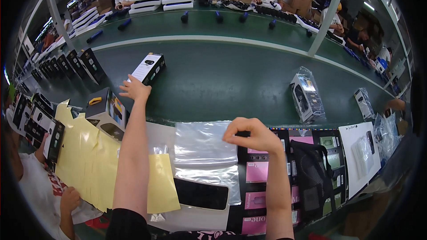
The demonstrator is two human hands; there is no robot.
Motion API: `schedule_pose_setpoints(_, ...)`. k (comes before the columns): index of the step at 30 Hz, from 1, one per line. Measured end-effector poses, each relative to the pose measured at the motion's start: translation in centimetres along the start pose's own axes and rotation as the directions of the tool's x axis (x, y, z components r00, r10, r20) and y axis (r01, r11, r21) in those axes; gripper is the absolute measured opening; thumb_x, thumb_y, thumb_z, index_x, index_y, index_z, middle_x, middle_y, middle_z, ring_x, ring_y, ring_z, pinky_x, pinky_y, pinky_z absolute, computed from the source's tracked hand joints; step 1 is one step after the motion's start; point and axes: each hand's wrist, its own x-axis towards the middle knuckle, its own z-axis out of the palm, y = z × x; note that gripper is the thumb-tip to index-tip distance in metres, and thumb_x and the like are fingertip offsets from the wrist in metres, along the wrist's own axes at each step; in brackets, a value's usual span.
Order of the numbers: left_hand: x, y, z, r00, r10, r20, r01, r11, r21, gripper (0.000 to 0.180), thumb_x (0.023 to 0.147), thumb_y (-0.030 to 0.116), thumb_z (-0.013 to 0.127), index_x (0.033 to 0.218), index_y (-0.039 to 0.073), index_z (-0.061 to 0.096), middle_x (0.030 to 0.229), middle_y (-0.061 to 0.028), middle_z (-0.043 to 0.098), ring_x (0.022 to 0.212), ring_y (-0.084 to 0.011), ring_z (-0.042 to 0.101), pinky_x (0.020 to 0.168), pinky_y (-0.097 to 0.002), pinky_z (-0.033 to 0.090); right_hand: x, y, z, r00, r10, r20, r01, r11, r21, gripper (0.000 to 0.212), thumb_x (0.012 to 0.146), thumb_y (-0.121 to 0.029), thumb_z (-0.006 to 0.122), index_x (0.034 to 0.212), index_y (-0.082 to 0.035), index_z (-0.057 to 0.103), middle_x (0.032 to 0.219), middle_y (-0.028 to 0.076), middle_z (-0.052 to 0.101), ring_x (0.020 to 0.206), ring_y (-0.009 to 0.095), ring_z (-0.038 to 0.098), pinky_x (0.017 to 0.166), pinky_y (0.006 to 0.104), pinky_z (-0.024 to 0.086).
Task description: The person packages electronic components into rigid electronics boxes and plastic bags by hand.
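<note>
My left hand (135, 90) reaches forward with its fingers spread. Its fingertips are at the near end of a white and black carton (149, 67) lying on the green bench. My right hand (255, 135) is closed, thumb and forefinger curled together over the upper right of some clear plastic bags (202, 140). Whether it pinches a bag cannot be made out. Below the bags lies a black phone (202, 194), screen up. Yellow paper sheets (86, 151) spread around my left forearm, which partly hides them.
Boxes stand in a row (91, 66) at the left; a larger box (106, 112) carries a yellow cutter (94, 101). A plastic-wrapped box (306, 95) and a smaller wrapped pack (364, 103) are at right. A black mesh pouch (313, 173) lies nearby. Co-workers sit beyond and beside.
</note>
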Motion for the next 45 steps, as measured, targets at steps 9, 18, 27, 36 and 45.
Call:
schedule_pose_setpoints(9,-1.8,0.5,-0.8,0.982,0.19,0.016,-0.186,0.974,-0.131,0.082,0.05,0.047,0.079,0.108,-0.004,0.05,0.105,-0.0175,0.057,0.102,-0.0332,0.056,0.086,-0.0379,0.049,-1.2,-7.4,0.6,0.998,-0.035,0.047,0.04,0.992,-0.118,0.005,0.083,-0.007,0.06,0.082,-0.002,0.062,0.076,0.003,0.064,0.072,0.018,0.059,0.07,0.0279,0.043)
schedule_pose_setpoints(18,-11.0,4.2,-3.4,0.902,0.425,0.07,-0.403,0.891,-0.21,0.084,0.06,0.059,0.072,0.109,-0.005,0.046,0.108,-0.0188,0.052,0.101,-0.0331,0.054,0.083,-0.0397,0.049,-0.9,-6.4,1.6,0.987,-0.107,-0.122,0.095,0.991,-0.097,0.006,0.083,-0.008,0.06,0.084,-0.002,0.061,0.077,0.004,0.061,0.076,0.015,0.056,0.072,0.028,0.043)
schedule_pose_setpoints(27,-20.6,1.4,-18.4,-0.029,0.967,0.252,-0.127,0.247,-0.961,0.037,0.086,0.028,0.062,0.111,0.001,0.06,0.091,-0.0063,0.066,0.087,-0.0128,0.06,0.084,-0.0311,0.045,-0.9,-4.5,0.6,0.961,0.069,-0.269,-0.086,0.995,-0.051,0.011,0.087,-0.01,0.055,0.085,0.001,0.055,0.074,0.007,0.059,0.067,0.014,0.058,0.063,0.0276,0.045)
schedule_pose_setpoints(36,-17.5,-2.4,-14.3,-0.168,0.974,0.155,-0.269,0.106,-0.957,0.02,0.085,0.022,0.063,0.09,0.004,0.069,0.088,-0.009,0.068,0.086,-0.013,0.061,0.088,-0.033,0.044,-0.1,-1.5,1.1,0.899,0.165,-0.405,-0.023,0.942,0.334,0.013,0.091,-0.01,0.052,0.086,0.001,0.056,0.073,0.001,0.057,0.068,0.008,0.053,0.064,0.022,0.043)
schedule_pose_setpoints(45,-17.8,-3.6,-15.9,0.152,0.988,0.018,0.243,-0.019,-0.97,0.016,0.082,0.008,0.063,0.097,0.003,0.058,0.079,-0.0046,0.06,0.073,-0.0105,0.056,0.095,-0.0355,0.043,-0.9,-4.1,1.9,0.928,0.135,-0.347,-0.089,0.985,0.147,0.011,0.082,-0.01,0.064,0.079,0.0,0.062,0.074,-0.002,0.059,0.073,0.005,0.051,0.066,0.0213,0.042)
